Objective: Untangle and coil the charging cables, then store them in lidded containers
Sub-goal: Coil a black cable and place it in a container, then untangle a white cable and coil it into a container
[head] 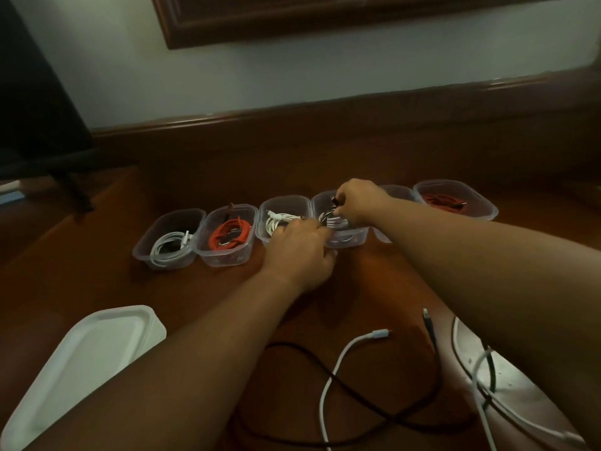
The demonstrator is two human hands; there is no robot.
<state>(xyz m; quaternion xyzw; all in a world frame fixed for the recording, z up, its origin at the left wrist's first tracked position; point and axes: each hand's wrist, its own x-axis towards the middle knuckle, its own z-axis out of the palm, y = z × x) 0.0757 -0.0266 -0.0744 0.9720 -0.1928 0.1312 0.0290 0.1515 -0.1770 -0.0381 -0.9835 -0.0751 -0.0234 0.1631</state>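
Note:
A row of clear plastic containers stands on the wooden table. From the left they hold a white coil (170, 247), an orange coil (229, 237) and a white cable (279, 219). The fourth container (346, 239) holds a coiled white and dark cable (335, 219). My right hand (357, 200) reaches into it and pinches that coil's top. My left hand (300, 252) grips the container's near left rim, fingers curled. A fifth container (398, 192) is mostly hidden behind my right wrist. The far right container (455, 201) holds an orange cable.
Loose white cable (338, 362) and black cable (286, 346) lie tangled on the table near me. A white lid (87, 356) lies at the near left. A white tray (507, 375) with more cable sits at the near right. A dark stand (65, 177) is at far left.

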